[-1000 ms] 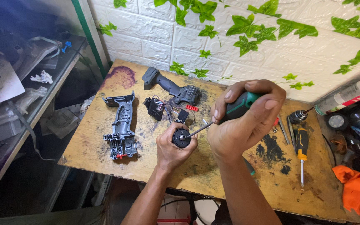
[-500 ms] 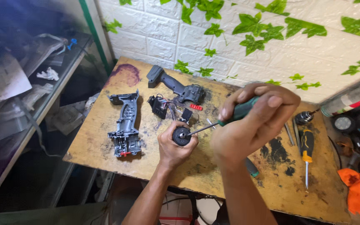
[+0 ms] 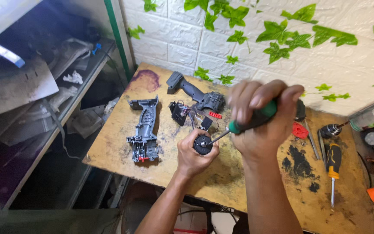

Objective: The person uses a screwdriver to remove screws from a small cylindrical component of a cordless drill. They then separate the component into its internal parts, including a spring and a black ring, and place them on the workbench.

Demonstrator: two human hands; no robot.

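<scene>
Left hand [image 3: 191, 154]: at frame centre, fingers curled tight around a small round black motor part [image 3: 202, 145], held just above the table [image 3: 117, 147].
Right hand [image 3: 260, 119]: right of centre, fingers wrapped closed on the green handle of a screwdriver [image 3: 249, 122]; its tip met the face of the round part.
Housing half [image 3: 143, 130]: grey, lay open side up at centre left, internal parts seated in its lower end.
Second housing half [image 3: 193, 91]: upper centre, beside a wired black module [image 3: 179, 112].
Spare screwdriver [image 3: 333, 162]: 1, yellow-and-black handle, right side.
Shelf [image 3: 61, 117]: left edge, held crumpled paper and clutter.
</scene>
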